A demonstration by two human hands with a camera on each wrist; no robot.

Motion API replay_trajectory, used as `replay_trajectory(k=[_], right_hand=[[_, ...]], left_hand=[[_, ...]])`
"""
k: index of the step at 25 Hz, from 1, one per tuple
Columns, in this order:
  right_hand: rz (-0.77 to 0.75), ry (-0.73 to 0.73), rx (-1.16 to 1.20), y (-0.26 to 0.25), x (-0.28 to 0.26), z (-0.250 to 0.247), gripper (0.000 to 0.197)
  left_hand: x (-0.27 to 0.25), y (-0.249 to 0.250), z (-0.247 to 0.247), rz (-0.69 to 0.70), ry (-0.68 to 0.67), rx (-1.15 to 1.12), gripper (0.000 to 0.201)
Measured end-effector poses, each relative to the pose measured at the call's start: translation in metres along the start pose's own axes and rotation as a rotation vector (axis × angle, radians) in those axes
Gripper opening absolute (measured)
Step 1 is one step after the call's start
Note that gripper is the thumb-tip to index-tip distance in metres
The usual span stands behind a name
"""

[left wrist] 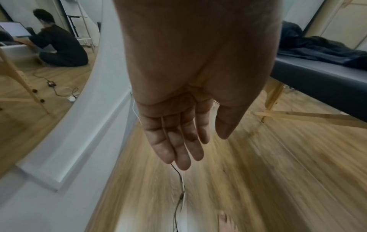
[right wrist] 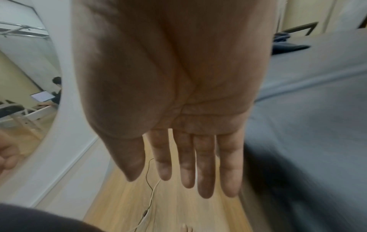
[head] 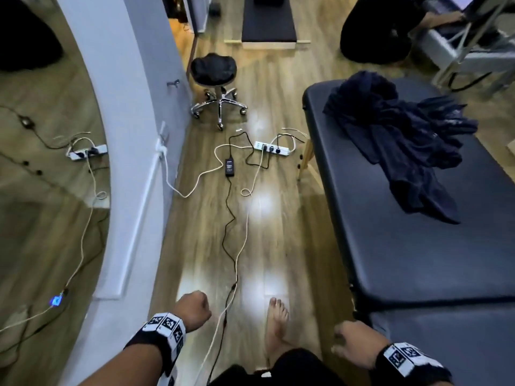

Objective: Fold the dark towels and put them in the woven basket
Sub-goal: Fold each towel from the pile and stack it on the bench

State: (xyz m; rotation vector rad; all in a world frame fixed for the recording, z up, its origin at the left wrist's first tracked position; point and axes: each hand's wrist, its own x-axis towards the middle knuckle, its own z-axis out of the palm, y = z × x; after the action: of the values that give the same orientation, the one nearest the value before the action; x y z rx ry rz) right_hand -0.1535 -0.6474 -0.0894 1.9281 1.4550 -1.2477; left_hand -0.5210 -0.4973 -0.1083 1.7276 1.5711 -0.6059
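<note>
A crumpled heap of dark navy towels (head: pixel 401 140) lies on the far half of the black padded table (head: pixel 418 260) on my right; the heap also shows in the left wrist view (left wrist: pixel 321 50). My left hand (head: pixel 195 310) hangs over the wooden floor, far from the towels, its fingers (left wrist: pixel 178 147) straight and relaxed with nothing in them. My right hand (head: pixel 354 341) hangs beside the table's near corner, fingers (right wrist: pixel 204 164) straight and empty. No woven basket appears in any view.
Black and white cables (head: pixel 231 218), a power strip (head: pixel 271 148) and a power brick (head: pixel 229 167) lie across the floor ahead. A black rolling stool (head: pixel 214 76) stands further on. A white-framed mirror (head: pixel 119 135) lines the left. A crouched person (head: pixel 376 29) is at the far end. My bare foot (head: pixel 276 321) is on the floor.
</note>
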Motion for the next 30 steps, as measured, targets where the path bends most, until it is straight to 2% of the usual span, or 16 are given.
replay_trajectory(k=[6,11,16,19,21,24,27,30], right_hand=[[-0.025,0.053,0.068,-0.030,0.075,-0.120,0.036],[-0.006,0.001,0.076,-0.043,0.125,-0.185,0.030],[0.051,0.017,0.152,-0.049,0.171,-0.265,0.031],[0.071,0.047,0.226,-0.054,0.182,-0.323,0.029],[0.079,0.111,0.262,-0.052,0.190,-0.357,0.029],[0.110,0.235,0.359,-0.037,0.197,-0.399,0.022],[0.140,0.362,0.484,-0.009,0.203,-0.433,0.024],[0.206,0.518,0.580,0.029,0.209,-0.469,0.025]], left_hand=[[0.049,0.023,-0.106,-0.012,0.001,-0.023,0.021],[0.103,0.032,-0.161,-0.014,-0.059,-0.067,0.016],[0.206,0.049,-0.228,0.020,-0.100,-0.075,0.012],[0.252,0.080,-0.280,0.110,-0.083,-0.029,0.017],[0.285,0.112,-0.314,0.176,-0.087,0.023,0.018],[0.327,0.176,-0.356,0.273,-0.114,0.128,0.011],[0.363,0.257,-0.385,0.444,-0.104,0.239,0.018],[0.387,0.364,-0.409,0.598,-0.062,0.285,0.007]])
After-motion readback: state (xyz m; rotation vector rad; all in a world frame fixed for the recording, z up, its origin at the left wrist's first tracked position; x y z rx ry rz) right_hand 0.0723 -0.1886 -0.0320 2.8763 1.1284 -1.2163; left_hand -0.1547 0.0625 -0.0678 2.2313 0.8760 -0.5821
